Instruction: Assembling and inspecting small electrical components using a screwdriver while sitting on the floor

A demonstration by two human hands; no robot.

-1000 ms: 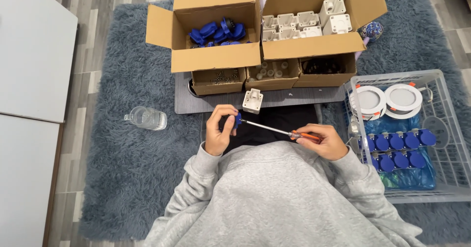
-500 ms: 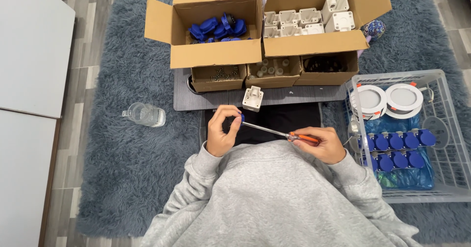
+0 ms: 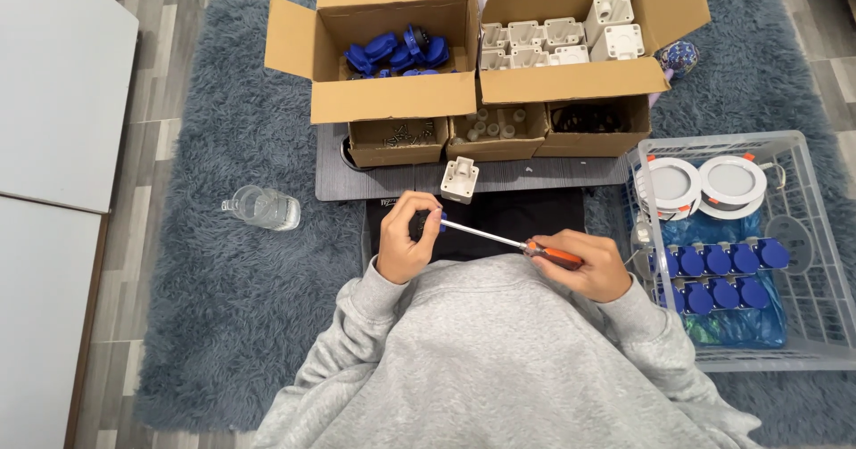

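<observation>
Little has shifted: both hands stay joined by the screwdriver. Right hand wraps its orange handle; left hand curls around a small blue part at the tip. Just beyond stands a white block, cardboard boxes behind, rug room leftward.

We see the scene in even, bright, diffuse light with no harsh glare. Soft shadows sit inside the open brown cardboard boxes beyond our fingers. Faint highlights gleam on the thin metal shaft of the orange-handled screwdriver between our fingers and on the clear drinking glass to their left. Focus holds sharp throughout; straight lines bow slightly near the edges.
</observation>
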